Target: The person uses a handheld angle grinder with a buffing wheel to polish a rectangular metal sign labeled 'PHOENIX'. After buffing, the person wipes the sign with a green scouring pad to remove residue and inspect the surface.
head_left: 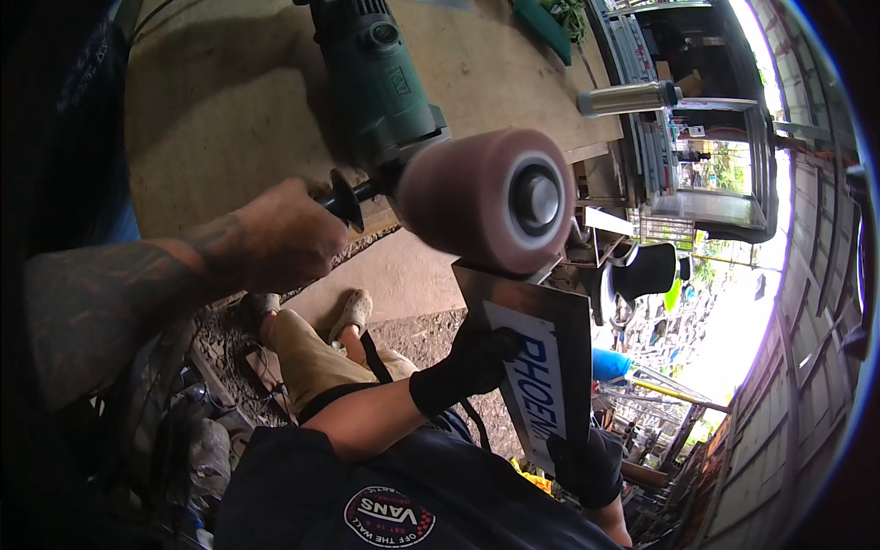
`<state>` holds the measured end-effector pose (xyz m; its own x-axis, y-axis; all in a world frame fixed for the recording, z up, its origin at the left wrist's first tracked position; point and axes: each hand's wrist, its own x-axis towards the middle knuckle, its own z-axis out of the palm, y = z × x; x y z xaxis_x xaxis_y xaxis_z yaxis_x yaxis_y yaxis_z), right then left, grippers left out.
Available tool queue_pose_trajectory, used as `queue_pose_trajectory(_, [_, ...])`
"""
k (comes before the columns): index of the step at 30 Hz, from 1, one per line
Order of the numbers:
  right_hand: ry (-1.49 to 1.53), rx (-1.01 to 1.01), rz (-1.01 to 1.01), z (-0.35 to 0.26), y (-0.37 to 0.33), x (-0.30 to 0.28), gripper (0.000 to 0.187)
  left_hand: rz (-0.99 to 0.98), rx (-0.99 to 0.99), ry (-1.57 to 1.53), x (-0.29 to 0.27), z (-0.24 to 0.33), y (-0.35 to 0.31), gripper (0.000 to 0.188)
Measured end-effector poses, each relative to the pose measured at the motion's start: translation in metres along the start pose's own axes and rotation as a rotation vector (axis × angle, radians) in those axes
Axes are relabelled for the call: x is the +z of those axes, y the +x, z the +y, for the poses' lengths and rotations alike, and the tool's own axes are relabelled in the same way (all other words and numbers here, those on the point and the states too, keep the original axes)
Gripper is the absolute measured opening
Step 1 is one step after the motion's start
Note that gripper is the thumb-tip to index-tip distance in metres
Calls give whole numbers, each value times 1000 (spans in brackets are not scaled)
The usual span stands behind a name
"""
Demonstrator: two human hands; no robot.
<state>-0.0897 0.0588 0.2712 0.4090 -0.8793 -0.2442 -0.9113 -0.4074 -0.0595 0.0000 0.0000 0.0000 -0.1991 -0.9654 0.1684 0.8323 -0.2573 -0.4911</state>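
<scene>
sanding step, probably: left hand and right hand, each grip closed on metal plate, its end at sanding drum; next calls for steady pressure, hands clear.

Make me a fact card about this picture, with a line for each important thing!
Left grip: black-gloved, holding the metal plate
Right grip: black-gloved, holding the plate's lower end
Plate's label: white with blue lettering
Machine: green power tool with a reddish-brown drum
Plate and drum: plate's upper end right by the drum; contact hard to tell
Other person: bare grip on the tool's black side handle
Tabletop: wooden
</scene>
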Motion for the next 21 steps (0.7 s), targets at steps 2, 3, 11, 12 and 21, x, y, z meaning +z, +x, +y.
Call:
queue_pose_trajectory(2, [28,2,6,-1,1,0,17,-5,-23,-105,0,-6,2,32])
queue_pose_trajectory(3, [-4,8,-8,1,1,-5,17,-9,-28,-146,-2,-11,5,32])
queue_pose_trajectory(11, [51,148,-58,-1,-12,-10,29,153,-132,-224,54,4,9,42])
queue_pose_trajectory(12, [32,184,-47,-1,-13,-9,28,142,-147,-232,54,4,10,43])
queue_pose_trajectory(21, [11,190,-99,0,-3,-16,28,101,-93,-171,54,2,13,45])
